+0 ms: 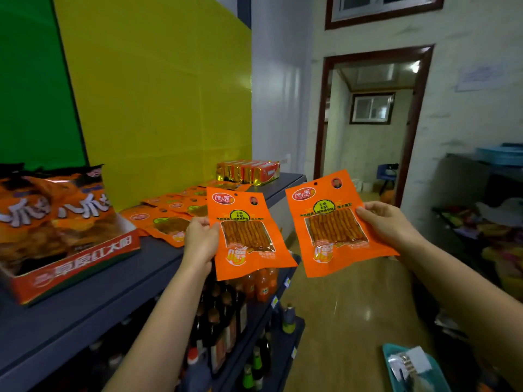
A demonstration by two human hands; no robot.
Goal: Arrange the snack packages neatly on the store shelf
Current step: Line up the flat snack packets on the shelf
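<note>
1. Snack packet (249,236), orange, clear window showing reddish sticks. It is being held upright in the air by the left hand (199,236). Its left edge is being pinched, with the thumb lying on the front. It is being kept just off the front edge of the shelf (113,292).

2. Second snack packet (336,224), same kind, tilted slightly. It is being gripped at its right edge by the right hand (382,222), out over the floor and apart from the first.

3. Row of orange packets (169,213), same kind. These are being stored flat and overlapping on the shelf top, along the yellow panel (155,94).

4. Cardboard tray (70,267), orange and red. Large snack bags (51,210) are being kept in it at the near left end of the shelf.

5. Red-and-gold carton (249,171), being kept at the far end of the shelf.

6. Bottles (226,306), dark and orange, being stocked on the lower shelves.

7. Teal basket (396,360), lower right, contents unclear.
</note>
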